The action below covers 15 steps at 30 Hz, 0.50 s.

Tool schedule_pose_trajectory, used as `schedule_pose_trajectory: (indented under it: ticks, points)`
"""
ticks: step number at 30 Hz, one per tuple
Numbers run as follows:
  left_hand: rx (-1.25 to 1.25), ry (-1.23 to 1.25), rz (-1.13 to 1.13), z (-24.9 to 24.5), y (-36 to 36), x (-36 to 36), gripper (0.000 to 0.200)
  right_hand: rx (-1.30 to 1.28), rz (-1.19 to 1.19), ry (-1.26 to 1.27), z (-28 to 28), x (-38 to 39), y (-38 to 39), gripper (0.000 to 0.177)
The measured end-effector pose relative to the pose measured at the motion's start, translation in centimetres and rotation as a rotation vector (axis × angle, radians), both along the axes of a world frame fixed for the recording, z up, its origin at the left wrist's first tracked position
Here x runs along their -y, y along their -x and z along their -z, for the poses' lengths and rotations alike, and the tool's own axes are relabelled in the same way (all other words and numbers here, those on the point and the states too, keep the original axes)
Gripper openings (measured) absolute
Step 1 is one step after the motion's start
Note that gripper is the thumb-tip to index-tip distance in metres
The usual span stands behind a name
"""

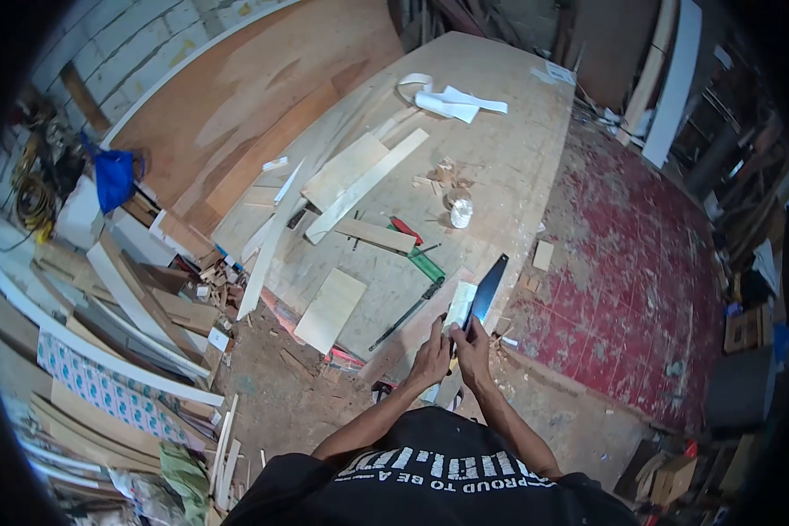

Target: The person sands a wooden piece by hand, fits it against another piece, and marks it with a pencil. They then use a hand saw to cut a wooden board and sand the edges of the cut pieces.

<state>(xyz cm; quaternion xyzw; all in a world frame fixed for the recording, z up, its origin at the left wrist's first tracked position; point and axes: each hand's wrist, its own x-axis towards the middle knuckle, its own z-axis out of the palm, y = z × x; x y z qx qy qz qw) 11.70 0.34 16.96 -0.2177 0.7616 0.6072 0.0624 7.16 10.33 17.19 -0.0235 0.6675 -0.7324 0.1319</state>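
A handsaw [488, 287] with a dark blade points away from me at the near right edge of the worktable [500, 167]. My right hand [472, 352] is closed around the saw's near end, where the handle is mostly hidden. Close beside it, my left hand [430, 358] has its fingers bent at the near end of a short pale wood piece [461, 302]. That piece lies along the blade's left side. Left of my hands are a long dark bar clamp with a green part [427, 266] and a flat wood board [331, 307].
Further up the table are a red-handled tool [406, 231], a wood strip [368, 186], a white roll [460, 211] and white strips [451, 103]. Stacked planks [131, 289] crowd the left. A dusty red floor [618, 280] spreads to the right.
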Motion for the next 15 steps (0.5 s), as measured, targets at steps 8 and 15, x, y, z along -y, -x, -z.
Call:
schedule_pose_trajectory:
  ticks: [8, 15]
  points:
    - [-0.465, 0.026, -0.21, 2.7, 0.7, -1.5, 0.047, -0.692, 0.05, -0.35, -0.7, -0.5, 1.8, 0.037]
    - [-0.218, -0.413, -0.49, -0.8, 1.7, 1.4, 0.028, -1.001, -0.239, -0.816, -3.0, 0.1, 1.2, 0.064]
